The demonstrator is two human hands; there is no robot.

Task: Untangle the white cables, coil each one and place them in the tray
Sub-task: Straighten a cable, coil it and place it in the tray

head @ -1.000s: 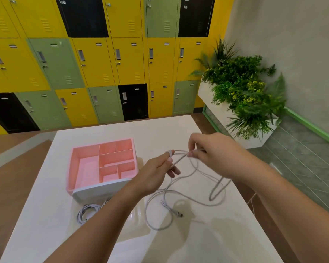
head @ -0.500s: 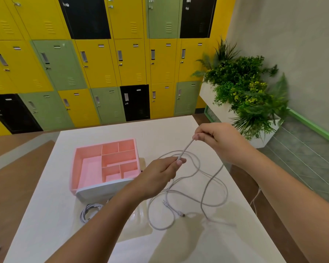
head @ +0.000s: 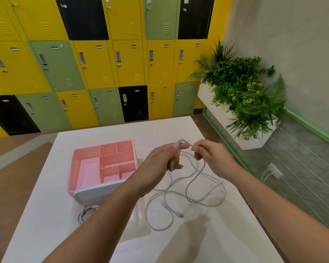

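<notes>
While fingers of left hand (head: pixel 160 164), right hand (head: pixel 213 160) pinch cable (head: pixel 171 209) over white table (head: pixel 179 130), lockers (head: pixel 95 67) line back wall.

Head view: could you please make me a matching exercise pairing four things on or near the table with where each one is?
Things:
1. tray
2. loose cable
3. coiled cable
4. plants

Places:
A. in a white box by the right wall
B. held up by left hand and right hand, rest trailing on the table
C. on the table, left of the hands, compartments empty
D. on the table beside the tray's near side

Pairs: 1-C, 2-B, 3-D, 4-A
</notes>
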